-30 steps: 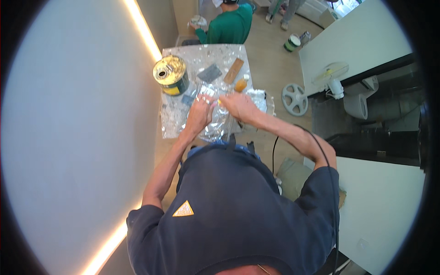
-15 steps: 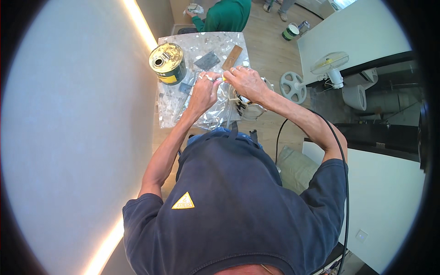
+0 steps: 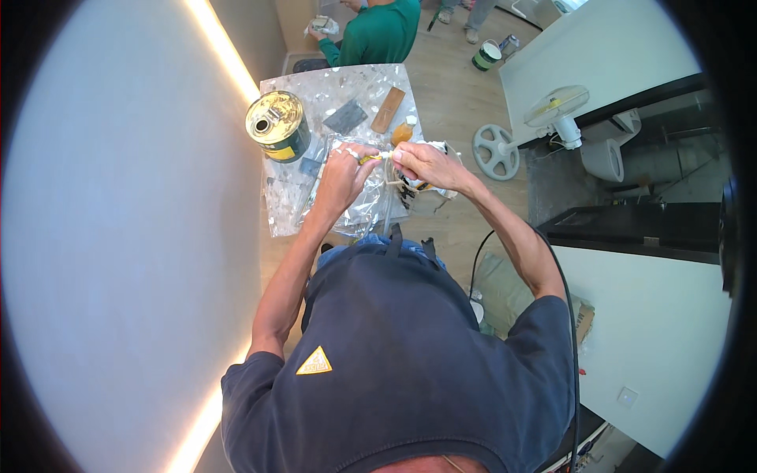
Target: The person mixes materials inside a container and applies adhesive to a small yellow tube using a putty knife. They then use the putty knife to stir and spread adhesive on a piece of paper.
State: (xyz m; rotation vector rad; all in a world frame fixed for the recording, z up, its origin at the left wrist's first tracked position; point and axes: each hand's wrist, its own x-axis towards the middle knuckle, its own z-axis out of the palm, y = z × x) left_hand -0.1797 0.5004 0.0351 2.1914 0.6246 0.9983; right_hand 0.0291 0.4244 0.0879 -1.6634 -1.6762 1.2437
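Observation:
My left hand [image 3: 344, 169] is closed, its fingers pinched on a small, slim yellow-and-white piece [image 3: 369, 158] whose kind I cannot make out. My right hand [image 3: 432, 165] is closed on the white end of the same piece, thumb and forefinger pressed together. Both hands are above crumpled clear plastic sheeting [image 3: 364, 206] on a paint-spattered table [image 3: 280, 206]. Just beyond my right hand stands an orange bottle [image 3: 403, 132] with a white cap. A brown wooden block [image 3: 387, 109] and a dark grey flat piece [image 3: 345, 117] lie farther back.
A dark green and yellow paint can [image 3: 285, 142] stands at the table's left side. At its right edge is a container [image 3: 441, 194] of tools. A person in green [image 3: 381, 33] sits beyond. A white pedestal fan [image 3: 497, 152] and a paint bucket [image 3: 486, 55] stand to the right.
My hands have drawn slightly apart, showing more of the yellow-and-white piece between them. The orange bottle, hidden before, is now visible. The whole view has shifted a little.

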